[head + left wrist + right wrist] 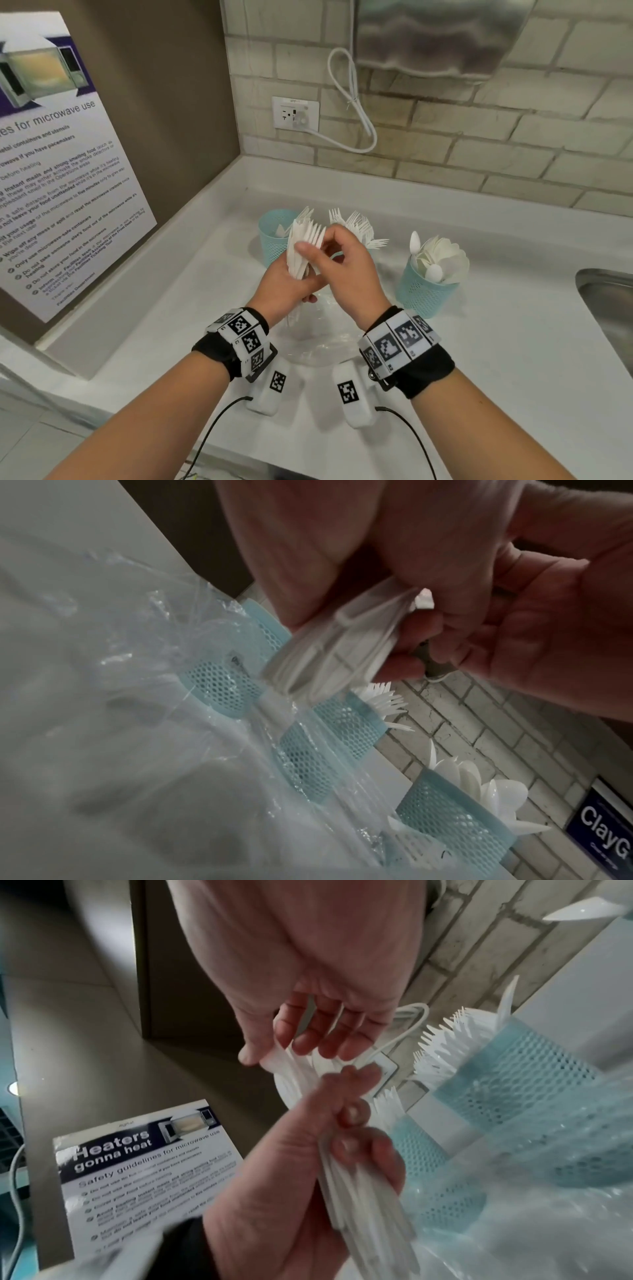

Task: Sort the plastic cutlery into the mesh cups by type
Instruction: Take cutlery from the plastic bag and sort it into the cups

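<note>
Cutlery bundle [329, 653] motion-blurred in wrist views

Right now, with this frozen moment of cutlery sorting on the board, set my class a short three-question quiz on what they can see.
1. True or false: the left hand grips the knife bundle.
2. Which cutlery fills the rightmost mesh cup? A forks, B spoons, C knives.
3. Fill in: on the counter, below the right hand, lies a clear plastic ____.
Key: 1 true; 2 B; 3 bag.
</note>
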A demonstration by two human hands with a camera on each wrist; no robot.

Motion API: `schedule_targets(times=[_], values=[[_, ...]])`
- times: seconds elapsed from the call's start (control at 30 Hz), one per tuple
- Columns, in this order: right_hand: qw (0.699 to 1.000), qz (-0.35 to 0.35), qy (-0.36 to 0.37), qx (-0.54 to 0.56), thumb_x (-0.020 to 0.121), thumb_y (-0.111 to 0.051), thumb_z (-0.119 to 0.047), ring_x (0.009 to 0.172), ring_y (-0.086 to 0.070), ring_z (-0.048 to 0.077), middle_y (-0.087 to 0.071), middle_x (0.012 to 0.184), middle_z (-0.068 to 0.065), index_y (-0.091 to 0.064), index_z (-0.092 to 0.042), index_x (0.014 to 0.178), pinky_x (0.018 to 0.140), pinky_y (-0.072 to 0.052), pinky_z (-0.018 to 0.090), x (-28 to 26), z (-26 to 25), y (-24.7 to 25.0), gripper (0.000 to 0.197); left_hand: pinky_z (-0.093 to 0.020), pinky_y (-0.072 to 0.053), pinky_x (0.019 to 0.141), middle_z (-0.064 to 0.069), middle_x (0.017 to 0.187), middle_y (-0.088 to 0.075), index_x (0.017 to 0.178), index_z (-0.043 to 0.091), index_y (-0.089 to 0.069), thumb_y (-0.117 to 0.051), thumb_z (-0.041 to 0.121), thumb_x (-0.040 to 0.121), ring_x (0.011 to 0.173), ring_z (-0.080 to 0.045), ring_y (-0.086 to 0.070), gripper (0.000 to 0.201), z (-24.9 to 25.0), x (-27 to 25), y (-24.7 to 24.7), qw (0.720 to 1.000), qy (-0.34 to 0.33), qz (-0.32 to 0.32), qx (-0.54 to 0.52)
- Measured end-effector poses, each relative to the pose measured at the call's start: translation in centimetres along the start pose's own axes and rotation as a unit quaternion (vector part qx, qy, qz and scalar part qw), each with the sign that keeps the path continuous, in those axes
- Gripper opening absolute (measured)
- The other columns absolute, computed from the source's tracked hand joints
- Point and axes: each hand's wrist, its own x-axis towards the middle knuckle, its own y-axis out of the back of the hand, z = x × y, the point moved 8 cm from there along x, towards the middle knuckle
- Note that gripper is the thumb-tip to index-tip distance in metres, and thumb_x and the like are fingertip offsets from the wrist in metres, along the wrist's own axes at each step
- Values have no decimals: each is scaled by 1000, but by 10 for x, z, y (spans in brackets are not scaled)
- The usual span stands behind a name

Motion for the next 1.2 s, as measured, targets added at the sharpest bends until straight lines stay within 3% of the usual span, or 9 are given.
schedule_targets(times=[0.17, 0.27, 0.37, 0.47, 0.57, 0.73, 0.83, 1.03, 1.2], values=[[996, 76, 8, 55, 101, -37, -25, 62, -48, 13, -51, 73, 4, -48, -12, 85, 55, -43, 20, 11, -26, 40, 24, -31, -53, 55, -1, 64, -51, 95, 15, -58, -75, 11, 77, 47, -5, -49, 25, -1, 6, -5, 1000, -9, -13, 24], [993, 103, -3, 63, 100, -41, -30, 59, -50, 12, -55, 76, 3, -48, -16, 86, 54, -45, 24, 19, -30, 61, 20, -30, -51, 54, -2, 65, -50, 94, 18, -58, -74, 14, 79, 47, -5, -49, 23, -3, 10, -9, 1000, -7, -9, 20], [995, 63, -67, 27, 90, -58, -39, 60, -55, 12, -58, 92, 3, -48, -20, 104, 56, -49, 28, 24, -16, 54, 26, -31, -50, 55, -1, 65, -50, 94, 18, -58, -74, 15, 79, 48, -7, -49, 23, -5, 13, -13, 1000, -8, -3, 18], [995, 25, -97, 27, 84, -70, -23, 59, -57, 13, -59, 88, 1, -52, -14, 111, 54, -50, 24, 19, -1, 39, 33, -28, -50, 52, 3, 67, -53, 98, 16, -57, -73, 12, 79, 49, -5, -51, 25, -4, 16, -19, 1000, -13, -3, 14], [995, 48, -77, 50, 85, -67, -11, 60, -56, 13, -61, 85, 2, -57, -9, 104, 53, -49, 20, 20, -8, 41, 21, -27, -49, 51, 3, 66, -52, 95, 17, -57, -74, 11, 79, 47, -3, -51, 24, -8, 18, -20, 1000, -10, -5, 21], [985, 151, 31, 84, 96, -50, -14, 62, -53, 12, -55, 82, -3, -55, -20, 99, 57, -50, 21, 43, -45, 88, 8, -28, -50, 53, 1, 63, -48, 95, 19, -59, -69, 18, 84, 47, -8, -47, 16, -18, 21, -10, 1000, 7, 3, 27], [987, 156, 37, 14, 97, -46, -16, 66, -57, 16, -56, 81, -4, -54, -27, 92, 62, -53, 28, 55, -38, 96, 15, -25, -50, 51, 1, 60, -45, 94, 24, -61, -61, 20, 90, 46, -9, -43, 5, -16, 22, -9, 1000, 18, 2, -4], [976, 108, -28, -187, 90, -58, -17, 72, -59, 17, -60, 83, -5, -57, -24, 96, 70, -52, 35, 58, 43, 79, 10, -27, -53, 54, -1, 57, -52, 119, 22, -61, -52, 16, 96, 41, -11, -39, 25, -9, 27, -15, 996, 27, -30, -82], [936, 80, -14, -342, 88, -61, -27, 97, -44, 17, -61, 92, -4, -69, -23, 94, 86, -43, 33, 50, 64, 75, 11, -26, -48, 47, -3, 54, -51, 118, 4, -51, -51, 16, 96, 38, -10, -35, 25, -6, 31, -17, 995, 31, -26, -92]])
